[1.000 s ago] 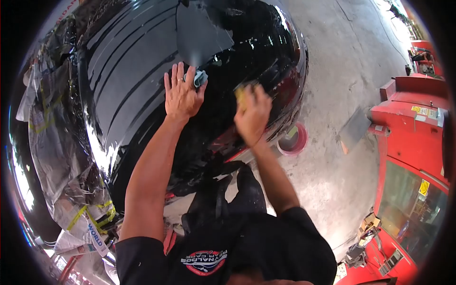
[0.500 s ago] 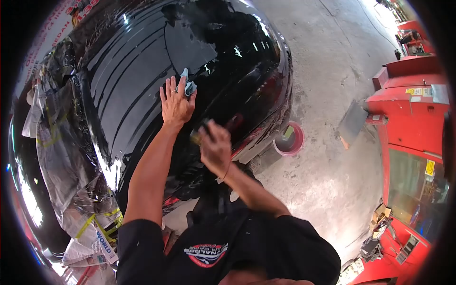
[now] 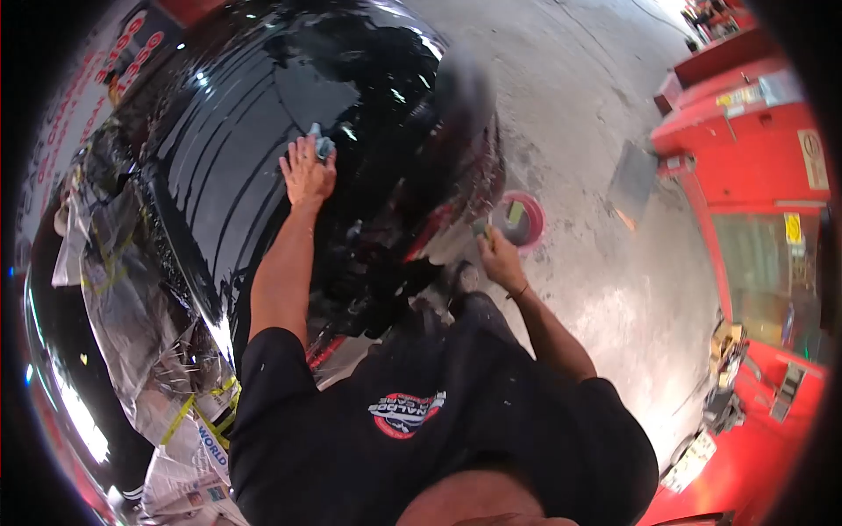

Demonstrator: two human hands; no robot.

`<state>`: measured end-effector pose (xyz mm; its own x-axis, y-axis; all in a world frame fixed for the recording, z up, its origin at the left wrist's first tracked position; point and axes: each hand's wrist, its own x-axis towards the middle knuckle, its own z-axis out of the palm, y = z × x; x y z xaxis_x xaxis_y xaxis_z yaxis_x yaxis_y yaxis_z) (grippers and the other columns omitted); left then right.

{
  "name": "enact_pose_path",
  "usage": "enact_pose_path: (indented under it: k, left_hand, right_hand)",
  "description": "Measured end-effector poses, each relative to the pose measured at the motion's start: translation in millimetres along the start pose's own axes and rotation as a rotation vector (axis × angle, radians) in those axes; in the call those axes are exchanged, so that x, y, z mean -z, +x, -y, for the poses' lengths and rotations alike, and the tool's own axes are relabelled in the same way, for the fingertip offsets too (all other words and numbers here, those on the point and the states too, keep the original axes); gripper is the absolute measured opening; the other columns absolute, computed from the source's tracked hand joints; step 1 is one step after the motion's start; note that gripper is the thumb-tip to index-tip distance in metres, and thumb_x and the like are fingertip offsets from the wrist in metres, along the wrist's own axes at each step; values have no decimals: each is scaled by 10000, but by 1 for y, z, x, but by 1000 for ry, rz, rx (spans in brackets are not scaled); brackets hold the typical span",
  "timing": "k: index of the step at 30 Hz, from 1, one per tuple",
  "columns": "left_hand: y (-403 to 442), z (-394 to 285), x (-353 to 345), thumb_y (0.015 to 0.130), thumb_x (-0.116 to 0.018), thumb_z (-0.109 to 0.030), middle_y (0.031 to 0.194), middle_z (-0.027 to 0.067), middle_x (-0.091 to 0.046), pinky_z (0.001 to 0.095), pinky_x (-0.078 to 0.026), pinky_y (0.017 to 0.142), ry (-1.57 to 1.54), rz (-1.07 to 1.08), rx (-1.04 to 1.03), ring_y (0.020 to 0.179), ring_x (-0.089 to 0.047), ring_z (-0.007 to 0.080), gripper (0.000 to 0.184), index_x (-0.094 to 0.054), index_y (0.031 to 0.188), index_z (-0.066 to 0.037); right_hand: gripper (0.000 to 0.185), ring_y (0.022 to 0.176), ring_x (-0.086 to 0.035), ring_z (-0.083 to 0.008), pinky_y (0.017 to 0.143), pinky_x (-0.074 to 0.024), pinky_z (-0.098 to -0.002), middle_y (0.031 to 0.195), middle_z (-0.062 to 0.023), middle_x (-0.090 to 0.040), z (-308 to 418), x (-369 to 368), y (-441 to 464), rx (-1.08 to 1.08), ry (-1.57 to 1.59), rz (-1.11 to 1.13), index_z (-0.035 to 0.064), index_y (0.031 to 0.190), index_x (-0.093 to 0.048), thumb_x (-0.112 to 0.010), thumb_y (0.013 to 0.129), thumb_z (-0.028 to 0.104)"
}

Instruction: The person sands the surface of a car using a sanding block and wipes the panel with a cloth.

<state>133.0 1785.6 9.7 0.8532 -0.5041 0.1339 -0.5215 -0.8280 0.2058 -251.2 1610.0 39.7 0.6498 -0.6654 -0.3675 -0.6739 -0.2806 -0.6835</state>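
Observation:
My left hand (image 3: pixel 307 178) lies on the wet, shiny black car panel (image 3: pixel 232 149), its fingers spread. A crumpled light-blue cloth (image 3: pixel 321 143) is beside its index finger and thumb, pinned against the panel. My right hand (image 3: pixel 502 258) is off the car, closed on a small greenish pad (image 3: pixel 480 228). Just beyond that hand, a pink bucket (image 3: pixel 537 221) stands on the floor with a yellow-green piece (image 3: pixel 516 213) inside.
Plastic sheeting (image 3: pixel 132 302) and newspaper (image 3: pixel 189 480) cover the car's left part. Red machinery (image 3: pixel 754 149) with a window stands at the right. A dark flat board (image 3: pixel 631 180) lies on the concrete floor (image 3: pixel 588 289).
My right hand has moved off the black panel to the right, near the bucket, with the pad in it. My left hand stays on the panel as the view shifts.

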Motion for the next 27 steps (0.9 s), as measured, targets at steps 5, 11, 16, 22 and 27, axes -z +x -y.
enact_pose_path:
  k: [5,11,16,22,27]
  left_hand:
    - [7,12,-29,1002,-558,-458,1357,183,-609,555,-335,1142,-168,-263,40,1290,-544,391,574,-467,1411,-65]
    - [-46,-69,37,951,-686,-377,1069,224,-711,488,-516,879,-765,-277,297,999,-685,421,390,-596,1133,-45]
    - [-146,-241,64,837,-810,-97,990,50,-684,301,-514,597,-1768,589,300,784,-656,147,368,-639,1162,-89]
    - [-177,-385,154,955,-663,-237,759,14,-589,383,-584,653,-2130,2064,-151,629,-583,138,198,-640,1035,-58]
    - [-170,-426,192,883,-718,-128,705,3,-568,362,-565,538,-2092,2089,-723,557,-543,99,102,-635,939,-109]
  right_hand:
    - [387,462,-541,-156,437,-426,-326,643,-44,-582,-129,34,7,-167,306,-177,-16,971,-623,-650,971,370]
    - [751,965,-669,-219,818,-525,-329,1080,-190,-684,-193,85,44,-340,314,-265,-125,1317,-548,-751,878,449]
    - [776,1397,-458,-273,1134,-383,-404,1508,-242,-464,-123,152,69,27,633,140,-50,1527,-360,-709,947,331]
    - [448,1185,-625,-356,1007,-501,-517,1355,-251,-586,51,232,27,856,1261,710,-42,1320,-576,-667,980,236]
    - [279,848,-722,-310,766,-558,-497,898,-140,-738,79,291,14,1583,1256,1402,30,1134,-700,-706,931,221]
